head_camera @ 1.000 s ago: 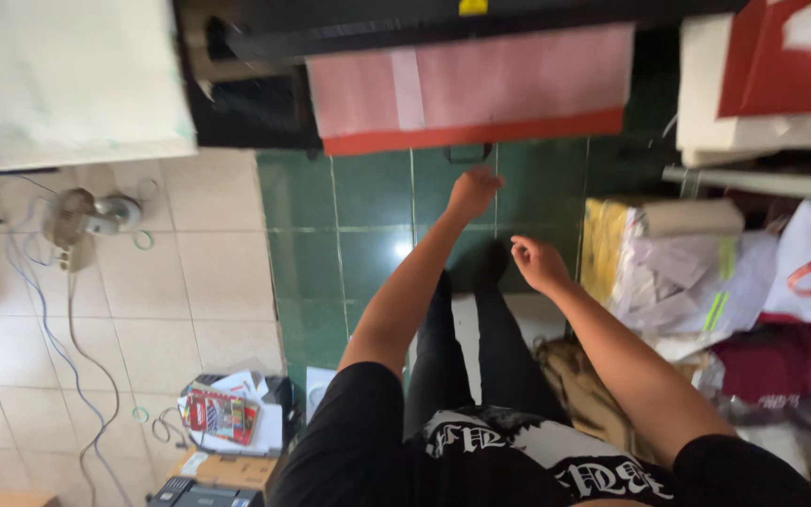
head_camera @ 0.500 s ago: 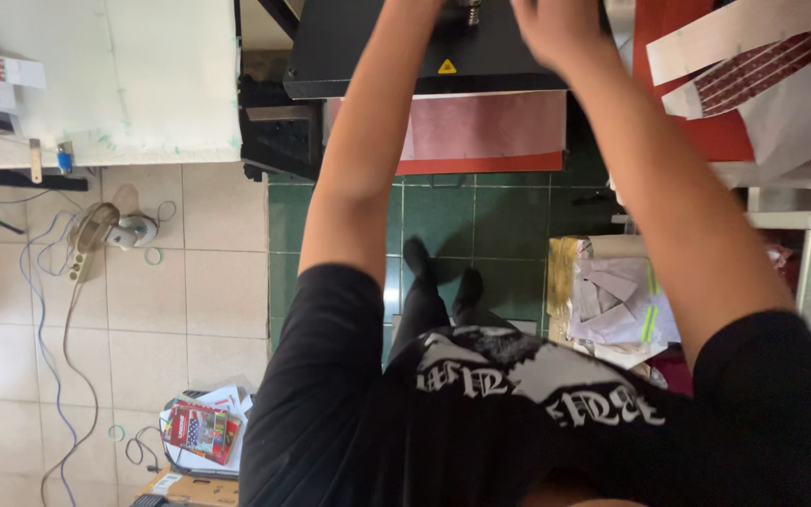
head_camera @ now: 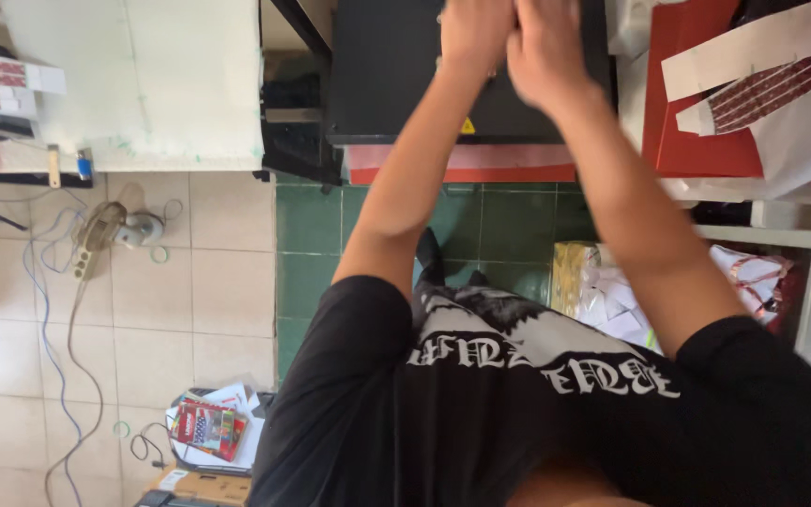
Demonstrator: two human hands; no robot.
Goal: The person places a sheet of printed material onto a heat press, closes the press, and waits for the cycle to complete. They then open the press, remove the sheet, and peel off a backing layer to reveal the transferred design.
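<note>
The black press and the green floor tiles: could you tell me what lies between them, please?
In the head view, a pink-and-red pad juts out under the black press, above the green floor tiles.

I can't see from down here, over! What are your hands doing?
Left hand and right hand together on top of the black press. Grip blurred. Red pad beneath it. Nothing blocking.

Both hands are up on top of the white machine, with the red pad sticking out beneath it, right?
Not quite: the head view shows the machine is black, not white. The rest holds: the left hand and right hand are together on its top, and the red pad sticks out beneath it.
</note>
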